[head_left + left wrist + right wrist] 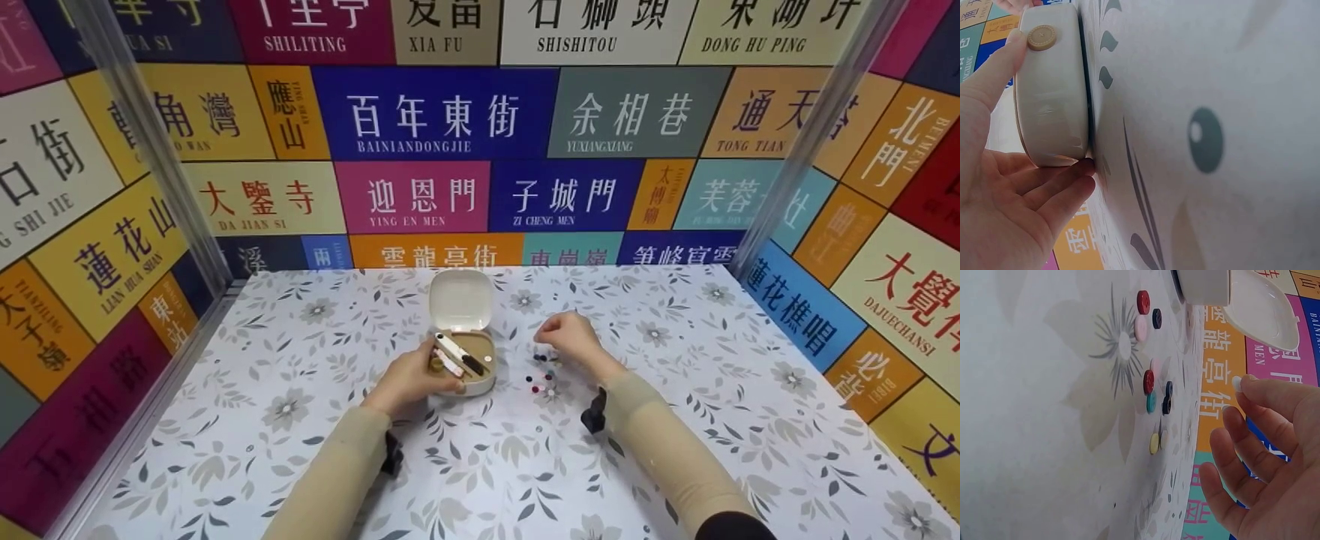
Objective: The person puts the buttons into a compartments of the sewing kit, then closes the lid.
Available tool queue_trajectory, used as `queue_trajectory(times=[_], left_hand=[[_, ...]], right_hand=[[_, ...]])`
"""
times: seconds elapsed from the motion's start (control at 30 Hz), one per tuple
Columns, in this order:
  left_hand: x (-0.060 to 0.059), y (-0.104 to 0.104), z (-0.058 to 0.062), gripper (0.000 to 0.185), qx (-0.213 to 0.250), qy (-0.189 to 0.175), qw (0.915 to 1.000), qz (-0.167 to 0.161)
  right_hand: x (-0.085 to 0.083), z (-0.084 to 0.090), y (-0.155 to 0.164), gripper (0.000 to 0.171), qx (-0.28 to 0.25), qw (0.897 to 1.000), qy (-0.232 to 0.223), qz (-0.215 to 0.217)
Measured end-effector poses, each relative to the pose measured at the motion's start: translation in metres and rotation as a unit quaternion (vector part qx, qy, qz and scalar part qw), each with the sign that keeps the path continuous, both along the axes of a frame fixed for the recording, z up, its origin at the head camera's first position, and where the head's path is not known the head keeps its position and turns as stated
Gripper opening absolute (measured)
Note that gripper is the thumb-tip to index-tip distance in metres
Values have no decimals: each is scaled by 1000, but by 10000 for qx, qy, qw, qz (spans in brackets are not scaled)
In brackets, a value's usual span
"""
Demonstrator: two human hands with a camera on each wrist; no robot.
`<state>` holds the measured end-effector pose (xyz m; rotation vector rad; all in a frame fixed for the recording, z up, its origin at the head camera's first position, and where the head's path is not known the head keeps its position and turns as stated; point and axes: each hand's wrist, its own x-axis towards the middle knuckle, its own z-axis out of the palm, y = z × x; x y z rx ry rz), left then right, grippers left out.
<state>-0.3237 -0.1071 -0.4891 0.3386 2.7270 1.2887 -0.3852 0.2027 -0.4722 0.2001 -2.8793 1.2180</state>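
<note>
Buttons [541, 375], small round ones in red, pink, teal, yellow and dark blue, lie scattered on the floral-print counter [675, 420], just below and slightly left of the right hand [568, 336] in the head view. Right hand hovers above them, apart from the counter; its grip pinches one small white button [1236, 382] between thumb and forefinger, other fingers [1241, 455] loosely curled. In the right wrist view the loose buttons [1151, 382] sit in a cluster between that hand and the box.

Cream rounded plastic box [466, 360], hinged lid [460, 300] standing open at its far side, sits on the counter just left of the buttons. Left hand [409, 381] holds its near-left edge; grip curled round the box wall, thumb on the rim, fingers [1067, 185] tucked under the base where it meets the counter. A tan round disc [1042, 37] shows on the box side near the thumb tip in the left wrist view. Inside the box lie a white stick-shaped tool [450, 346], a dark-tipped tool [474, 364] and other small bits too small to tell.

Coloured sign panels [420, 112] with Chinese street names wall the counter on three sides.
</note>
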Motion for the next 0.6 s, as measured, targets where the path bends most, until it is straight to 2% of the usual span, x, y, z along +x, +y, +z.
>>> queue_trajectory(times=[0.23, 0.47, 0.6], left_hand=[[1, 1, -1, 115, -31, -92, 9999, 37], [2, 1, 0, 109, -133, 224, 9997, -46], [2, 0, 0, 108, -129, 210, 9997, -52]], right_hand=[[-1, 0, -1, 10, -53, 10000, 40, 49], [-2, 0, -3, 12, -144, 9999, -20, 52], [-3, -1, -5, 12, -88, 9999, 92, 49]])
